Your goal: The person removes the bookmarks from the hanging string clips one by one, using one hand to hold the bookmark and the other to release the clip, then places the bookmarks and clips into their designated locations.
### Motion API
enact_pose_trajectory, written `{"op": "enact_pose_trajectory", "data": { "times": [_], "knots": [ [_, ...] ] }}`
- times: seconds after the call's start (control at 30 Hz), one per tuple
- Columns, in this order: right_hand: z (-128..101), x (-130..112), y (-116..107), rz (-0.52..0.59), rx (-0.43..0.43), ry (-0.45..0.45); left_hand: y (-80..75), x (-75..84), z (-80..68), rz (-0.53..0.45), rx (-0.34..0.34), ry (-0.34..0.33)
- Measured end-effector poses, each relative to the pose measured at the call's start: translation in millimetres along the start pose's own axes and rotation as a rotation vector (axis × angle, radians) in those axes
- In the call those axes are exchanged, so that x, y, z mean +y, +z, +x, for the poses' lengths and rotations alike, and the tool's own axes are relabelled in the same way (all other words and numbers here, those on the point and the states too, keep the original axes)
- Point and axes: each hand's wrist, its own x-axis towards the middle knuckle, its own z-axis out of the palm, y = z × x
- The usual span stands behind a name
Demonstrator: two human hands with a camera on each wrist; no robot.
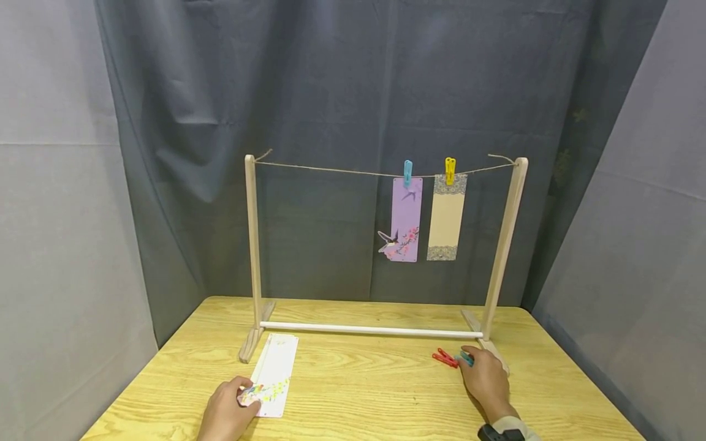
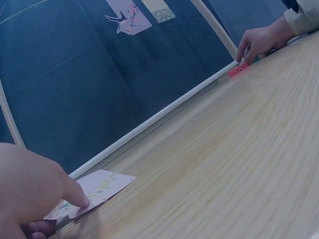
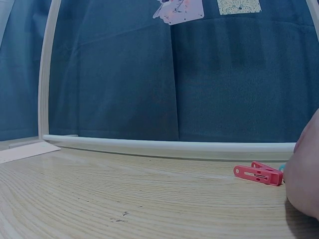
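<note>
At the front left of the table, my left hand [image 1: 228, 409] has its thumb and fingers on the near left edge of a white bookmark [image 1: 278, 367] printed with yellow flowers. The left wrist view shows the bookmark [image 2: 107, 185] tilted under those fingers. At the right, my right hand [image 1: 485, 380] pinches a teal clothespin [image 1: 466, 358], partly hidden by the fingers. Touching or close beside it lies a red clothespin [image 1: 444, 358] on the wood; in the right wrist view this red clothespin [image 3: 258, 174] sits just left of the hand.
A wooden frame [image 1: 504, 245] with a white bottom bar [image 1: 369, 330] stands across the table. From its string [image 1: 331, 169] hang a purple bookmark [image 1: 405, 211] under a blue clothespin [image 1: 407, 173] and a beige bookmark [image 1: 445, 217] under a yellow clothespin [image 1: 450, 170]. Dark curtain [image 1: 320, 245] hangs behind.
</note>
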Motion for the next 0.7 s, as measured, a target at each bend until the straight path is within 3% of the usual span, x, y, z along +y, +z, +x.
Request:
{"op": "enact_pose_trajectory", "data": {
  "times": [0.7],
  "knots": [
    [-0.1,-2.3,-3.0,0.004,-0.024,0.005,-0.8,-0.6,-0.5,0.001,0.002,0.004]
  ]
}}
